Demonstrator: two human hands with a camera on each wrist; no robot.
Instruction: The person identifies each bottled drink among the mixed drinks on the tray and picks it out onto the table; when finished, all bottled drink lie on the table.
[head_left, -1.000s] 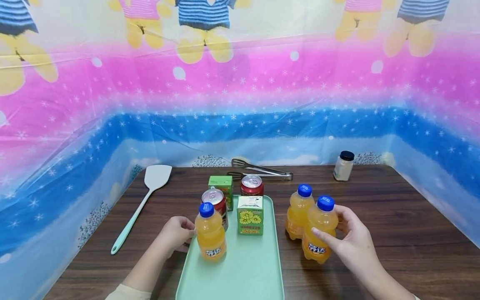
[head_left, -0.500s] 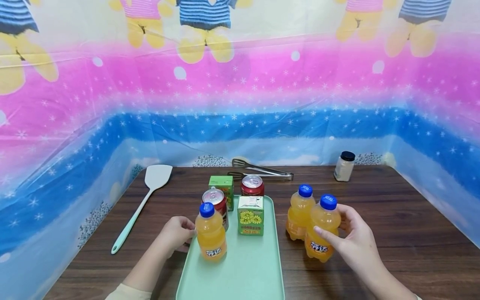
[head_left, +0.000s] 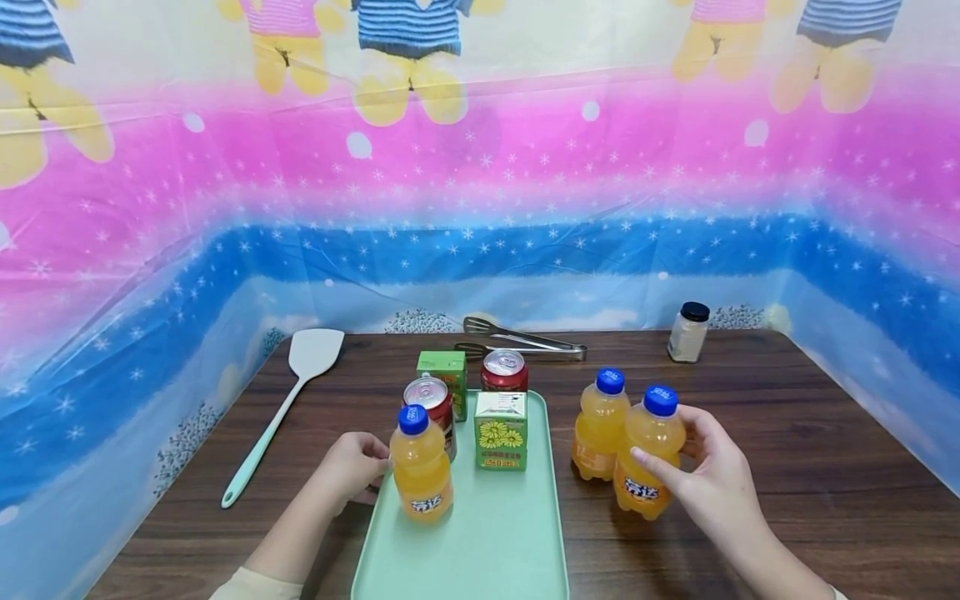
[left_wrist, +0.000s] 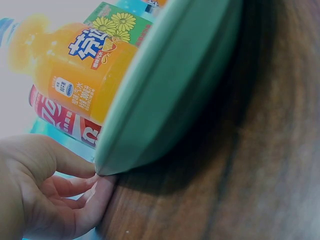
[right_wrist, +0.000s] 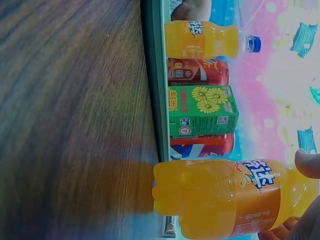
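My right hand grips an orange soda bottle with a blue cap, thumb on the near side. It stands roughly upright, right of the tray; whether its base touches the table I cannot tell. A second orange soda bottle is just behind and left of it. With thumb and fingers, my left hand pinches the edge of the light green tray. On the tray are another orange soda bottle, a red soda can, a second red can and a green drink carton.
Behind the front can is another green carton. Metal tongs lie at the table's back. A white-headed spatula lies on the left, and a small black-lidded jar stands at the back right. A printed cloth surrounds the table.
My right hand and its bottle have shifted slightly to the right and away from me. The left hand, tray and things on it stay put.
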